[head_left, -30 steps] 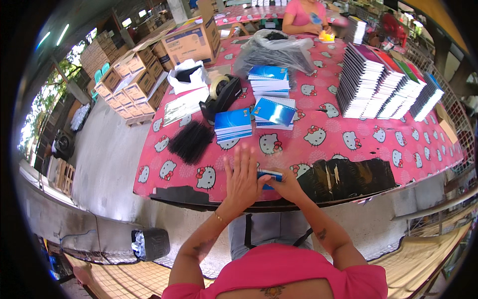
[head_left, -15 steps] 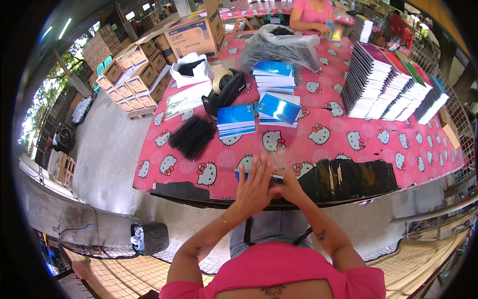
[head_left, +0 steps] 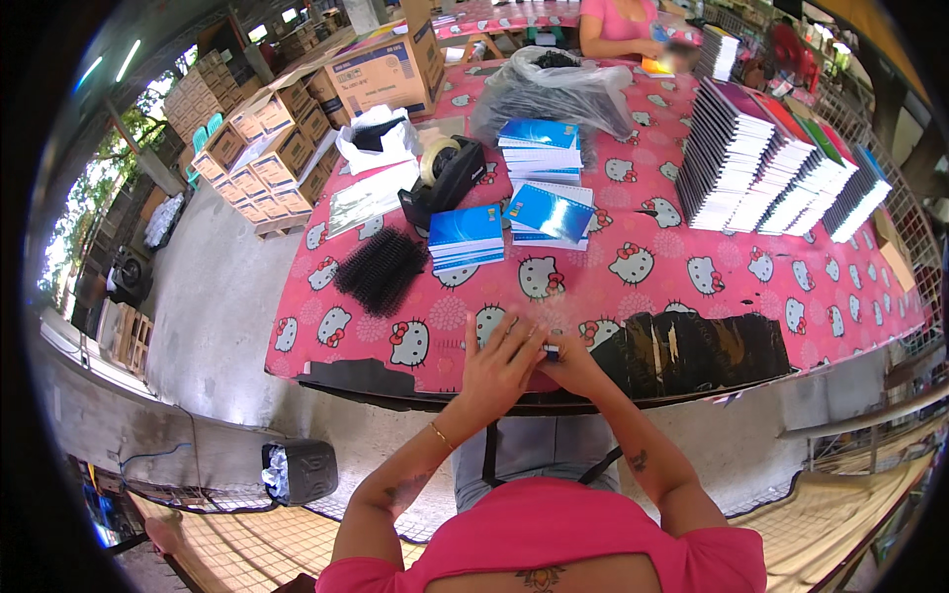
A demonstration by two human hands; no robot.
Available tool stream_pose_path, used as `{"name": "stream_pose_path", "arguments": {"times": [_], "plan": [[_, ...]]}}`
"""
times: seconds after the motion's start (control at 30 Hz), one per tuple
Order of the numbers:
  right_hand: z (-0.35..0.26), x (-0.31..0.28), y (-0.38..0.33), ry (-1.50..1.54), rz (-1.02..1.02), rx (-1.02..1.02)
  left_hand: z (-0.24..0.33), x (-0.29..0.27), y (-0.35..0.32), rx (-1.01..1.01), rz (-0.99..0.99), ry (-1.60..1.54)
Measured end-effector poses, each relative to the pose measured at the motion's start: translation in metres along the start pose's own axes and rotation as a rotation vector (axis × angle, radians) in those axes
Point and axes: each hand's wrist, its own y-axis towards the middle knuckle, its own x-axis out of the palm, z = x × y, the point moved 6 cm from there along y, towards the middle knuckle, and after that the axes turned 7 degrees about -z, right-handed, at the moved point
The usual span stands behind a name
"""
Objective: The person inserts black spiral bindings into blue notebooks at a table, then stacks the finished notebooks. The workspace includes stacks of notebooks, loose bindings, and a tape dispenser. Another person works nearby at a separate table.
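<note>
Head view: left hand (head_left: pixel 502 362) spread over a mostly hidden notebook (head_left: pixel 552 353); right hand (head_left: pixel 575 372) pinching its right end.

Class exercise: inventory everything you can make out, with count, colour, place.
Table: one, pink cover, centre
Small notebook piles: three, blue tops, mid table
Coil bundle: one, black, table's left
Tape dispenser: one, black, beyond coil bundle
Sheets: count unclear, pale, beside dispenser
White bag: one, white, beyond sheets
Clear bag: one, translucent, table's far side
Large carton: one, brown, table's far left
Tall notebook stacks: four, purple, red, green, blue, table's right
Stacked cartons: many, brown, left floor
Bin: one, dark, lower left
Co-worker: one, pink top, across table
Held item: one, mostly hidden, near table edge
Left hand: one, bare, near table edge
Right hand: one, bare, beside left
</note>
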Motion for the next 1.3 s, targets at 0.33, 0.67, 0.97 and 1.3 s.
{"name": "stream_pose_path", "arguments": {"times": [0.33,0.67,0.97,1.3], "plan": [[-0.006,-0.004,0.001,-0.032,0.013,0.002,0.005,-0.009,0.008,-0.075,0.058,-0.099],[-0.062,-0.032,-0.006,-0.242,0.038,-0.09,-0.006,-0.023,0.02,-0.037,0.044,-0.263],[-0.058,-0.061,-0.009,-0.199,-0.082,0.01,-0.004,-0.025,0.021,0.015,0.102,-0.285],[-0.109,-0.053,-0.017,-0.396,0.48,-0.212,-0.006,-0.045,0.033,-0.248,-0.043,-0.405]]}}
